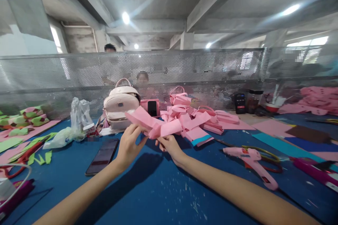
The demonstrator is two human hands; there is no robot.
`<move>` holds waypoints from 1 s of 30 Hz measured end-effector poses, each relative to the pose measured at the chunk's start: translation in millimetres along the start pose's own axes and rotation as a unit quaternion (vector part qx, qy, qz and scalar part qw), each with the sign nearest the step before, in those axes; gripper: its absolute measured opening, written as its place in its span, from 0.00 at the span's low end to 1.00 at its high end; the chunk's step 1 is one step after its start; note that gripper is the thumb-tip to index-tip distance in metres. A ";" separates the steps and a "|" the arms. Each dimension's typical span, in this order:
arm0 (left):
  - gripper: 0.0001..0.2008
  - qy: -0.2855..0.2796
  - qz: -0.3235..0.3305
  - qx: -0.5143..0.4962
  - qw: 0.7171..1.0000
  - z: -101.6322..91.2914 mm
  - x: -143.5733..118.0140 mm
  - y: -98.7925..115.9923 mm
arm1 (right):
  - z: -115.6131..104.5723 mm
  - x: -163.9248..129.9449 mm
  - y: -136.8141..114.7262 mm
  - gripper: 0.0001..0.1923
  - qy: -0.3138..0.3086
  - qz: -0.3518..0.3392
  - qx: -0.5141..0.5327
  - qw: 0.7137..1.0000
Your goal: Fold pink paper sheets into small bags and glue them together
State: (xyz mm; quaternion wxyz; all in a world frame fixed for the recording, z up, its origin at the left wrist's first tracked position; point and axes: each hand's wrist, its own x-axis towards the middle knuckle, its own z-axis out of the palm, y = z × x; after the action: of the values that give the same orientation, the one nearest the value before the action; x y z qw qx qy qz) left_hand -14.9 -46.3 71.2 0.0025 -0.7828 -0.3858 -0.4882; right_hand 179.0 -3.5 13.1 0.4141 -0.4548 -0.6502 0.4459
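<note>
My left hand (130, 145) and my right hand (170, 147) hold a pink strip piece (150, 123) between them, raised over the blue table (163, 189). The left fingers pinch its underside at the left, and the right fingers are closed at its lower edge near the middle. The piece looks folded, with flaps spreading left and right; whether it is paper, felt or foam I cannot tell. Just behind it lies a heap of similar pink strips and loops (195, 117). A dark phone (102, 156) rests flat beside my left wrist.
On the right lie a pink glue gun (253, 163), scissors (266, 158) and a purple glue gun (317, 172). A white backpack (121, 107) and plastic bags (76, 123) stand behind left. Red-handled scissors (26, 154) lie far left. A perforated metal screen (206, 70) closes the back; people are beyond it.
</note>
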 end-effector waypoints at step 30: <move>0.18 -0.254 -0.221 -0.203 0.920 -7.1 18.7 -27.4 | -9.6 -4.7 -38.3 0.19 -0.007 -0.110 -0.075 0.991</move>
State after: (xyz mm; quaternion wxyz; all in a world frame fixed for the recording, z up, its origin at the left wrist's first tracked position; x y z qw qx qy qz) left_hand -32.7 -18.6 79.0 -0.3622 -0.7593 -0.4291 -0.3288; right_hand 180.7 -13.3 51.6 0.4208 -0.4071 -0.7308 0.3508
